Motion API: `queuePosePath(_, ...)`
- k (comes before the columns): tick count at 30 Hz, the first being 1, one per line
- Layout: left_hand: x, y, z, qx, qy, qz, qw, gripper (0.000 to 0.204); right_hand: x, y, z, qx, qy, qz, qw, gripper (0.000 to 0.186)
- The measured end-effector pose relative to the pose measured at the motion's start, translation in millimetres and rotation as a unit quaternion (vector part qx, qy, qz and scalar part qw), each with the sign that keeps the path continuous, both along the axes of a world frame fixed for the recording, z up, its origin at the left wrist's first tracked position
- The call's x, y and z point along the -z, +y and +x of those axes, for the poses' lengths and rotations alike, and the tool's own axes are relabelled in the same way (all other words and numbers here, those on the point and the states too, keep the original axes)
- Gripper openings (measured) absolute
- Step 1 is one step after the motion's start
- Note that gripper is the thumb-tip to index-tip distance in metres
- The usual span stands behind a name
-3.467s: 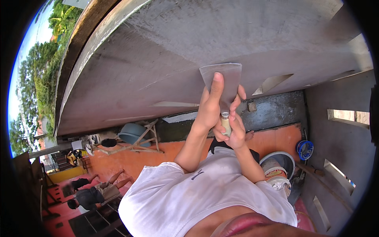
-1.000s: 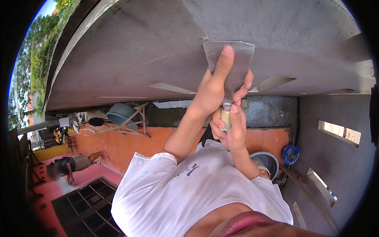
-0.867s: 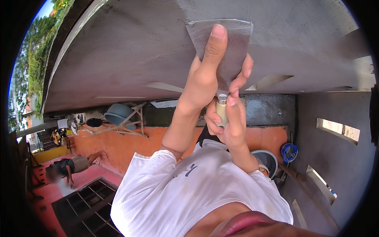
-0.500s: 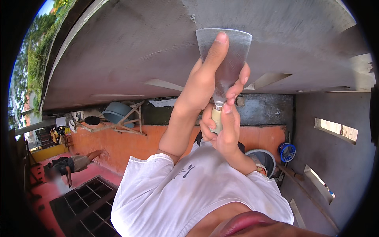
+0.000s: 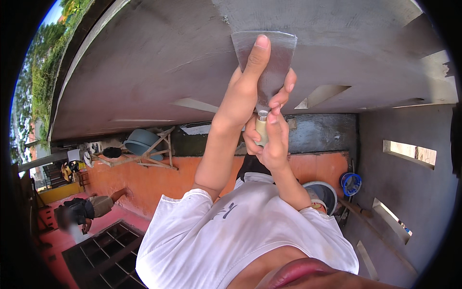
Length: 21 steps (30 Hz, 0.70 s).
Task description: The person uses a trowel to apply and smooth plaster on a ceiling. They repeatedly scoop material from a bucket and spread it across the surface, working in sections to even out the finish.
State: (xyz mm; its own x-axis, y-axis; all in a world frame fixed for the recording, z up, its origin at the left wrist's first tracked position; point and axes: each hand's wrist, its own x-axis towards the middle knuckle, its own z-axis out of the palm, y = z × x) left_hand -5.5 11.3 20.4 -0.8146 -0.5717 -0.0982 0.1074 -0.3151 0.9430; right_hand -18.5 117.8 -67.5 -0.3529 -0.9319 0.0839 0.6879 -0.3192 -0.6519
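Observation:
Both my hands are on a wide putty knife [image 5: 275, 77], a flat flared metal blade on a short pale handle. My left hand [image 5: 239, 98] is closed round the blade, with its thumb lying up the near face and fingertips wrapping the right edge. Below it, my right hand [image 5: 273, 147] grips the handle, its thumb up against the metal collar. The blade's broad edge is at a grey plastered wall [image 5: 159, 62]; whether it touches cannot be told. A small rough spot [image 5: 225, 19] marks the wall just left of the blade.
Slot openings [image 5: 409, 154] pierce the grey wall at right. A blue bucket [image 5: 350, 184], a grey tub [image 5: 325, 196] and a long wooden stick [image 5: 380, 236] stand low right. At left are a basin [image 5: 143, 141] by a wooden trestle [image 5: 161, 153], another person [image 5: 86, 212] and a dark grid [image 5: 103, 250].
The putty knife and both hands have shifted slightly left and up in view, and the nearby wall with them. Their grip looks the same. The other person's arm and body have shifted a little.

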Motion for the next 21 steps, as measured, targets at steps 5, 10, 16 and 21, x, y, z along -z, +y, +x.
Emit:
queuePosePath(5,3,6,-3,0.016,0.018,0.036,0.999,0.073,-2,7,0,0.009,-0.008,0.002,1.000,0.039)
queuePosePath(10,0,9,-7,-0.004,0.022,0.008,1.000,0.072,5,2,-8,-0.003,-0.024,-0.034,0.999,0.038)
queuePosePath(16,-12,12,-9,0.074,0.071,0.095,0.990,0.072,-14,13,-7,0.010,0.013,-0.015,1.000,0.043)
queuePosePath(21,-41,5,-13,0.054,0.067,0.061,0.994,0.073,-36,-3,-11,0.018,0.028,-0.047,0.998,0.039)
